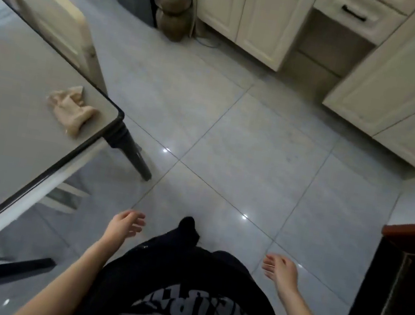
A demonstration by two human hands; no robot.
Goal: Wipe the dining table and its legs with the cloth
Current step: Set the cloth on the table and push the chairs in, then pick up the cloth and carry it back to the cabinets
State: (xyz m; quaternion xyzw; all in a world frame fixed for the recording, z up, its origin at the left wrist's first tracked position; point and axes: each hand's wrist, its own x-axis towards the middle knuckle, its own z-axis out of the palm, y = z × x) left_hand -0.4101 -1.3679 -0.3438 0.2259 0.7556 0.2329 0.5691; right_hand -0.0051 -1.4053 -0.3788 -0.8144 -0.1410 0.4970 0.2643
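A crumpled beige cloth (71,108) lies on the grey dining table (0,122), close to its rounded near corner. Below that corner a dark table leg (132,154) slants down to the tiled floor. My left hand (125,223) hangs in front of my body, below the table's edge, fingers loosely curled and holding nothing. My right hand (279,269) hangs on the other side, also loosely curled and holding nothing. Both hands are well away from the cloth.
A cream chair (59,19) stands behind the table. Cream cabinets (403,94) line the back and right, with a ceramic jar (173,12) on the floor beside them. A dark wooden piece of furniture (404,286) stands at the right. Grey floor tiles (243,149) spread between.
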